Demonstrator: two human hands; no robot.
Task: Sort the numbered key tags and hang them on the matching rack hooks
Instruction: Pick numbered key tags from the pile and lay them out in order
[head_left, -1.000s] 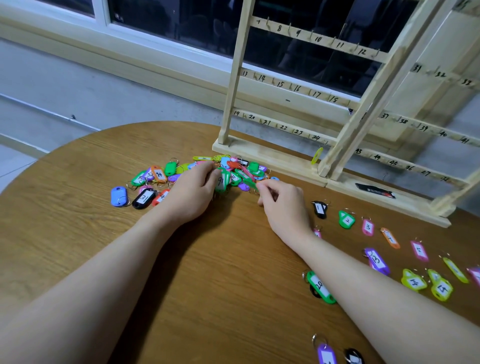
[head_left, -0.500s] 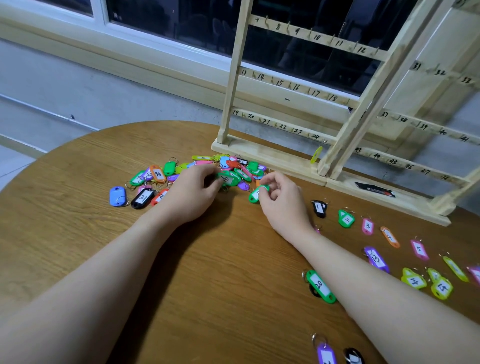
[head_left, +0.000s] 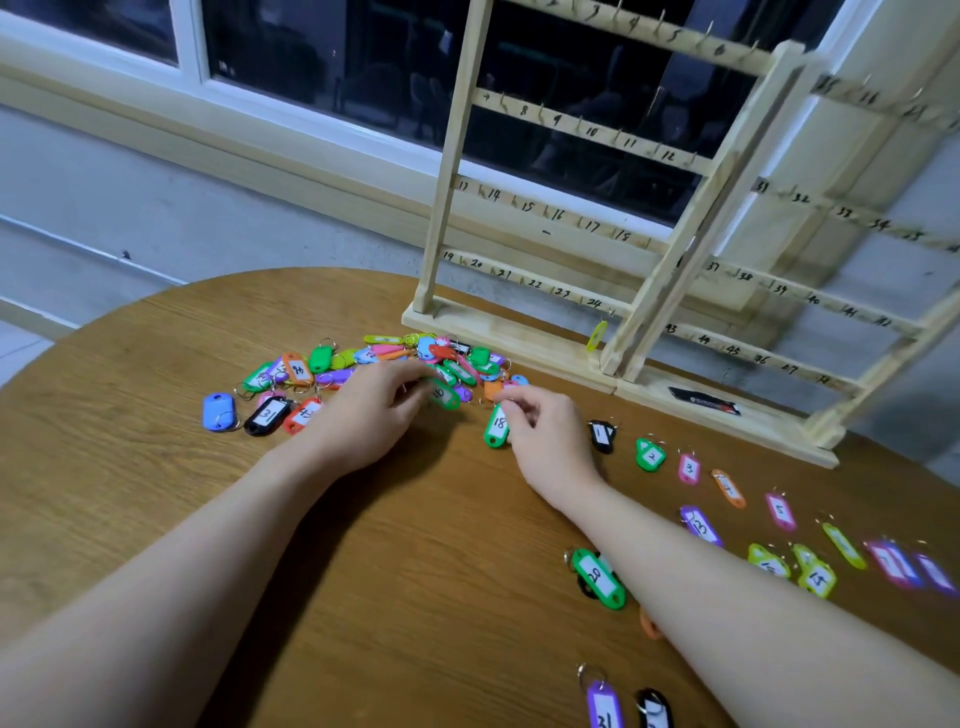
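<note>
Tags in a mixed heap (head_left: 395, 364) lie on the round wooden table (head_left: 156, 374), just in front of the numbered rack (head_left: 587, 218). Right hand (head_left: 545, 436) pinches green tag 18 (head_left: 497, 427) by its top end, near side of the heap. Left hand (head_left: 369, 415), fingers curled, touches green tag (head_left: 442, 396) at the heap's edge. Sorted tags (head_left: 691, 467) lie in rows right of the heap.

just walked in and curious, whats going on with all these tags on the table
A person is sorting numbered key tags. The right hand pinches a green tag marked 18 just clear of the mixed pile, where the left hand rests. Low numbers lie in a row to the right. The wooden rack holds one yellow tag.
</note>
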